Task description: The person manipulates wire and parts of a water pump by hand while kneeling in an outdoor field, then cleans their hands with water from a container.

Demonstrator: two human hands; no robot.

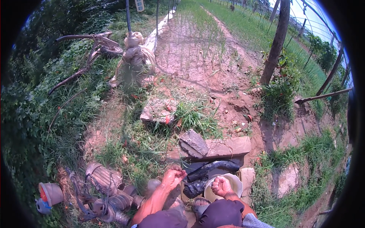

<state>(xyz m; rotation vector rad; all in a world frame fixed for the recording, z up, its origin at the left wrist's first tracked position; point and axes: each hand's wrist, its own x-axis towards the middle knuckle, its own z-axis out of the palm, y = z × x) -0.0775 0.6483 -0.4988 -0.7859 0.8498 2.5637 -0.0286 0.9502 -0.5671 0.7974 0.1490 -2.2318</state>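
My left hand (173, 178) is raised in front of my left knee, fingers curled together in a pinch. Whatever it may hold is too small to make out. Over a pale basin (236, 183) my right hand (221, 186) is closed like a fist, and what lies inside the fingers is hidden. Between the hands and just beyond them lies a thick black hose (218, 166), bent across a gap beside the bricks. Its lower part (195, 188) looks wrapped in shiny black plastic next to the basin.
A rough stone slab (193, 143) leans on a concrete block (228, 147). At lower left stand a motor pump (116, 201) with cables and a small bucket (52, 193). A wheeled metal frame (91, 57), a cloth-wrapped post (135, 62) and a wooden post (275, 45) rise farther off.
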